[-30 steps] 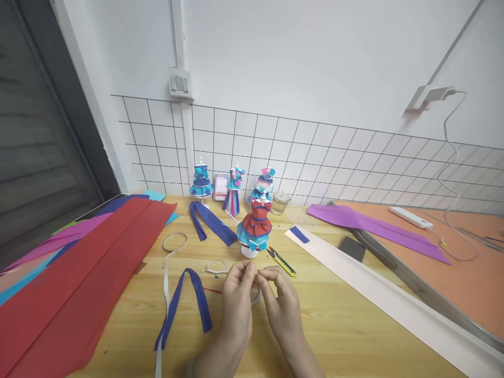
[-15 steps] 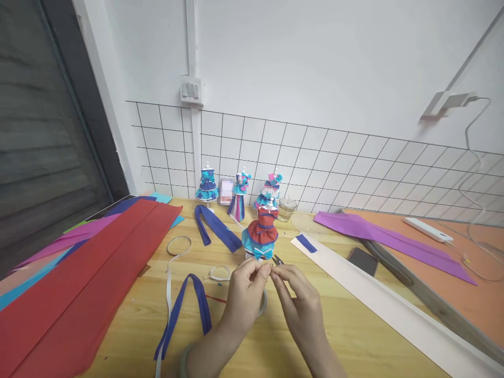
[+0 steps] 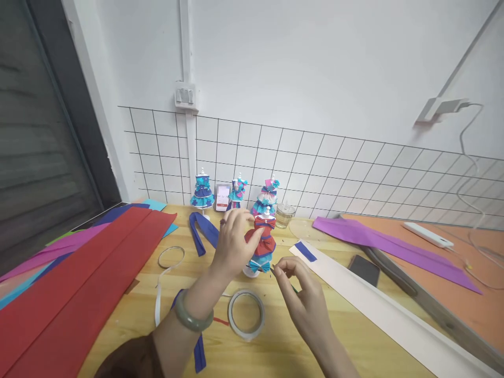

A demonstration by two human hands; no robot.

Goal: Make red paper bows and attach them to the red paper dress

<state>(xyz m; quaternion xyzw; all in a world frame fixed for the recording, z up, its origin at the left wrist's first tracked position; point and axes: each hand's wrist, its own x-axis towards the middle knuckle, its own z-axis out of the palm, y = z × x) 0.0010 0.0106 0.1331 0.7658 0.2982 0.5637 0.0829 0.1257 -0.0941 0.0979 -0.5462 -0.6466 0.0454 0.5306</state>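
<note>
A small white dress form wears a red and turquoise paper dress [image 3: 265, 247] with blue edging and bows down its front. My left hand [image 3: 232, 244] is at its left side, fingers stretched and thumb apart in front of the red skirt. Whether it touches the paper I cannot tell. Close to the turquoise bow [image 3: 260, 266] at the hem, my right hand [image 3: 301, 289] has thumb and forefinger pinched; what lies between them is too small to name. A roll of tape [image 3: 246, 315] lies flat on the wooden table [image 3: 220, 354] between my forearms.
Red crepe paper [image 3: 98, 278] covers the left side. Three dressed forms, one a blue-dressed form [image 3: 202, 191], stand behind with a lit phone [image 3: 222, 198] and a glass cup [image 3: 285, 215]. On the right lie a white paper strip [image 3: 366, 294], purple paper [image 3: 386, 241] and a dark phone [image 3: 364, 270].
My left hand has parted from the right, moving up and left to the dress and opening. My right hand has shifted slightly, still pinched. The tape roll is now uncovered.
</note>
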